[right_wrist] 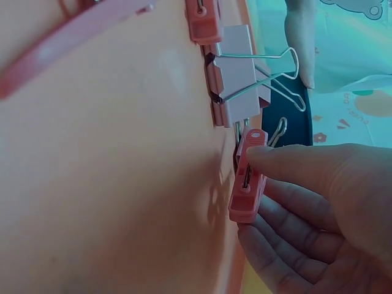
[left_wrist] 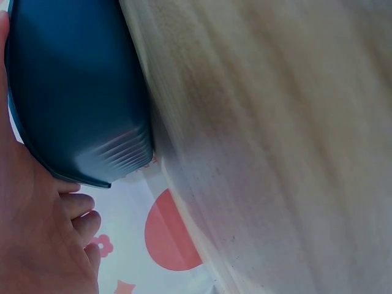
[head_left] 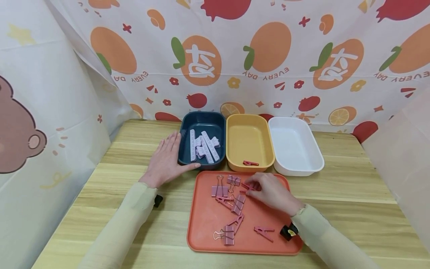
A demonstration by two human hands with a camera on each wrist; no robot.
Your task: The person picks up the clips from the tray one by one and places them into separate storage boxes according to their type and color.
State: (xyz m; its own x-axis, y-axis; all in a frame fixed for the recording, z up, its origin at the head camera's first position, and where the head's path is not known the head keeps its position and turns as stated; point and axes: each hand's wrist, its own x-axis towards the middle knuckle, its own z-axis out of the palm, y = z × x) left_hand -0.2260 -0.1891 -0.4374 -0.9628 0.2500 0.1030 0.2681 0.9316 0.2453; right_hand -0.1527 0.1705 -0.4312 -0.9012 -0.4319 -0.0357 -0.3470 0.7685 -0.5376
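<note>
My left hand [head_left: 164, 160] rests with straight fingers along the side of the dark blue bin [head_left: 185, 163], its thumb lying over the front rim. In the left wrist view the palm is against the outer wall of that bin [left_wrist: 79, 92]. Over the orange-red tray [head_left: 201, 220], my right hand [head_left: 272, 191] pinches a red clothespin [right_wrist: 248, 184] between thumb and fingers. Close to it are mauve binder clips [right_wrist: 236, 76] with wire handles. Several pale lilac clips [head_left: 193, 145] lie in the blue bin.
Beside the blue bin stand a yellow bin [head_left: 248, 138] holding one red clothespin [head_left: 250, 163] and a white bin [head_left: 295, 145]. More red clothespins [head_left: 264, 232] and binder clips [head_left: 228, 235] are spread on the tray. A printed cloth [head_left: 235, 93] hangs behind the wooden table [head_left: 342, 224].
</note>
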